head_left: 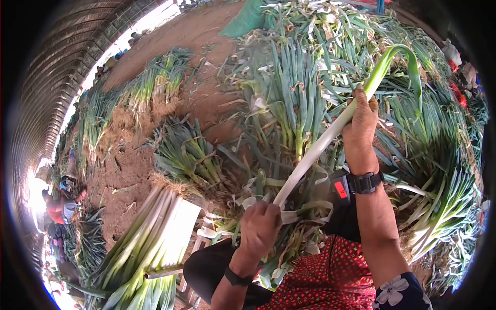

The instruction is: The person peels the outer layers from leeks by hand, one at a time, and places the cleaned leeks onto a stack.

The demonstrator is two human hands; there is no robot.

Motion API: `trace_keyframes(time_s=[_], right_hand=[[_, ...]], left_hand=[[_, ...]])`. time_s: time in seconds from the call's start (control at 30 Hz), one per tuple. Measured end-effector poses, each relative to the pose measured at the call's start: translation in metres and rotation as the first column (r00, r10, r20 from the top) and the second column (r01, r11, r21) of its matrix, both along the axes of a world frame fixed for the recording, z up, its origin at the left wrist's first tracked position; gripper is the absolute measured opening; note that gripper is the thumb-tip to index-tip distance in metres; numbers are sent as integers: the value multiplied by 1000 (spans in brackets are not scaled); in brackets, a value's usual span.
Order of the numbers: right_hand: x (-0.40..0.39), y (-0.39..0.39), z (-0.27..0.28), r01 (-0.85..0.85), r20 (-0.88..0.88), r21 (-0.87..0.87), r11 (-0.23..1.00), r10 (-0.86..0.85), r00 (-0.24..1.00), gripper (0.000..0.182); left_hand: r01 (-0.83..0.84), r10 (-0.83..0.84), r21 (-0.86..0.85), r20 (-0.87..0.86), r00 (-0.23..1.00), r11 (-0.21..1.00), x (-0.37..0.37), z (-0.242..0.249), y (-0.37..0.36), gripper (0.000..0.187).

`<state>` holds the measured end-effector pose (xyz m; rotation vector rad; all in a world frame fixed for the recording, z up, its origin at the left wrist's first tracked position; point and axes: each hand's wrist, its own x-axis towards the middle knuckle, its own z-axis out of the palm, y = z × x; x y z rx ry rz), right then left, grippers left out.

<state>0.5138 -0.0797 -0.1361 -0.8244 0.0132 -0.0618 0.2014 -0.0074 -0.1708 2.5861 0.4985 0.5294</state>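
Note:
A long leek [316,152] runs diagonally in front of me, its white shaft low and its green leaf top bent over at the upper right. My left hand [261,226] is closed around the lower end, hiding the root tip. Higher up, where white turns to green, my right hand [361,121] grips the shaft with the fingers wrapped round it. Peeled leaf strips [310,212] lie under the shaft. To the left, a bundle of leeks [147,227] with pale shafts and bushy roots rests on a low wooden stand [199,243].
Loose leeks and leaf scraps [330,31] are heaped ahead. More leeks [439,206] lie at the right, and bunches [155,85] stand on the brown ground [206,98] at the left. A green sheet [247,19] is at the back. A person [62,206] is at the far left.

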Motion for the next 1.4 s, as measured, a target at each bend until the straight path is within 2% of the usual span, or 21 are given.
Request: trace_keyframes(time_s=[0.1, 0.17, 0.2, 0.23, 0.3, 0.33, 0.37, 0.43, 0.47, 0.5, 0.57, 0.63, 0.7, 0.77, 0.87, 0.93, 1.07, 1.23, 1.3, 1.33, 1.4], right_hand=[[7, -6, 2, -40, -12, -26, 999, 40, 999, 55], [9, -10, 3, -71, 0, 9, 997, 71, 997, 53], [9, -12, 3, -87, -48, 38, 995, 89, 995, 50], [10, -13, 4, -103, -94, 69, 992, 110, 990, 48], [31, -26, -16, -139, -52, 28, 990, 141, 989, 47], [35, -32, -17, -123, -59, 44, 991, 126, 990, 46], [40, -37, -20, -108, -67, 59, 992, 112, 991, 46], [46, -47, -23, -108, -10, 56, 993, 109, 994, 46], [47, -50, -21, -86, 2, 43, 995, 86, 996, 46], [47, -52, -21, -66, 15, 30, 997, 66, 998, 45], [38, -50, -13, -58, -3, 23, 998, 58, 998, 45], [28, -45, -9, -55, 22, 17, 998, 55, 998, 45], [19, -41, -1, -71, 24, 11, 997, 71, 997, 46], [11, -33, 2, -81, 29, 12, 997, 80, 996, 46], [-2, -27, 12, -69, 39, -7, 998, 69, 997, 51], [-8, -23, 9, -56, 67, -18, 998, 57, 996, 58], [-12, -22, 12, -206, 62, -36, 978, 208, 976, 41], [-27, -24, 13, -413, 31, -62, 909, 415, 909, 37], [-29, -24, 5, -543, -2, -122, 831, 547, 837, 49], [-32, -21, -4, -592, 71, -155, 791, 606, 792, 52], [-50, -12, -3, -668, 73, -286, 687, 711, 699, 51]], left_hand=[[168, -169, 170, -5, 986, 971, -4, 10, -3, 23], [210, -227, 96, 230, 946, 973, -6, 9, -4, 28], [246, -217, -68, 287, 933, 967, -11, 7, -4, 35], [250, -220, -69, 288, 932, 966, -17, 4, -4, 35], [329, -17, -597, 466, 885, 732, -25, 0, 0, 35], [356, 47, -617, 539, 841, 701, -27, 1, 5, 27], [303, 213, -816, 450, 867, 492, -35, 8, 9, 26], [168, 231, -818, 342, 911, 551, -40, 15, 32, 22], [94, 111, -689, 247, 963, 718, -39, 25, 39, 22], [91, 113, -689, 245, 963, 719, -38, 22, 40, 22], [147, -104, -240, 181, 978, 960, -33, 16, 40, 28], [102, -92, -342, 44, 995, 934, -25, 16, 20, 28], [106, -132, -193, -123, 984, 975, -14, 15, -2, 29], [53, -88, -180, -190, 978, 982, -13, 3, -7, 28], [-7, -116, -321, -362, 925, 947, -11, -8, -4, 23], [9, -156, -404, -333, 930, 915, -14, -17, -3, 17], [77, -271, -511, -318, 908, 856, -15, -39, -15, 14], [172, -307, -357, -366, 878, 918, -25, -51, -23, 22], [185, -93, 106, -569, 817, 977, -32, -32, -7, 16], [124, 44, 233, -605, 795, 965, -28, -3, -6, 16], [64, 8, 243, -286, 958, 968, -27, 30, 7, 28]])
